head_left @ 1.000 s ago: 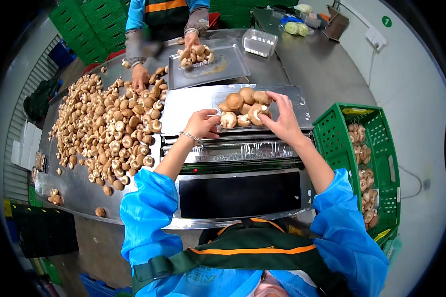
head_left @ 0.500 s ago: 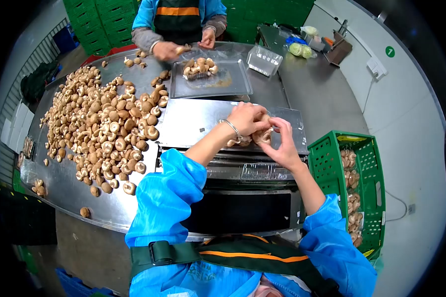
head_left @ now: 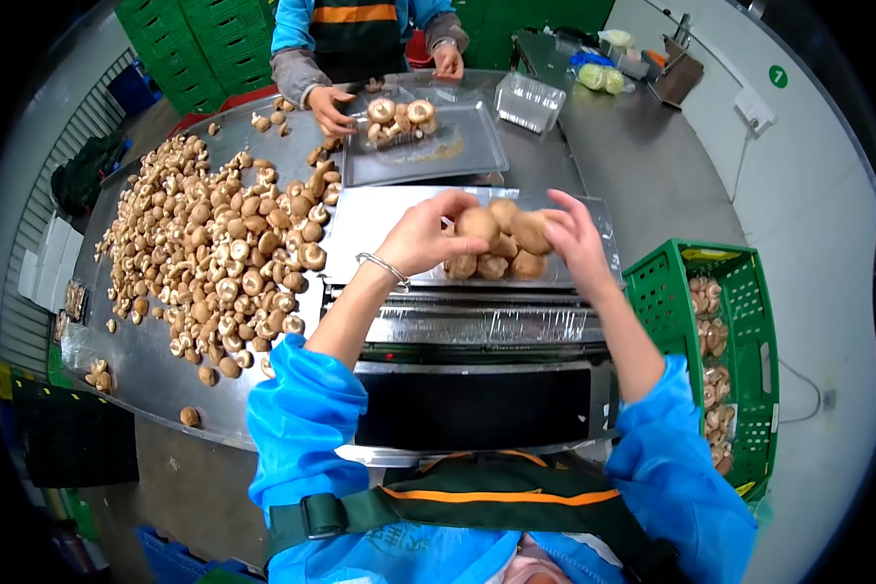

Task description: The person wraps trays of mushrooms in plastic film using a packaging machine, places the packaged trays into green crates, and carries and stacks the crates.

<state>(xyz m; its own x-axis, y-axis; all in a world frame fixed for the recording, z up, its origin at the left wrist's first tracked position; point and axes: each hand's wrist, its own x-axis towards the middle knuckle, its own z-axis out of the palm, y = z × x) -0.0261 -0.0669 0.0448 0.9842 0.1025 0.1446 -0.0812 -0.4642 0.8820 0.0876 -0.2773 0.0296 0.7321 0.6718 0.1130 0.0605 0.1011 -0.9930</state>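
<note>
A cluster of brown shiitake mushrooms [head_left: 492, 266] sits caps up on the metal top of the machine in front of me. Whether a container lies beneath them is hard to see. My left hand [head_left: 426, 237] curls its thumb and fingers round a large mushroom [head_left: 477, 226] on the cluster's left side. On the right, the fingers of my right hand [head_left: 580, 245] grip another mushroom [head_left: 530, 232], its cap turned sideways. Below the cluster runs the machine's metal front [head_left: 477, 326], with shreds of clear film along it.
Loose mushrooms form a big heap [head_left: 229, 229] on the steel table at left. Opposite, a co-worker's hands [head_left: 331, 110] flank a metal tray [head_left: 423, 165] holding packed mushrooms [head_left: 399, 121]. Clear plastic containers [head_left: 529, 103] stand behind. A green crate [head_left: 764, 365] with mushroom packs is at right.
My hands have moved apart, and more caps show between them. The co-worker's hand has let go of a mushroom and rests beside the tray. My view has shifted slightly.
</note>
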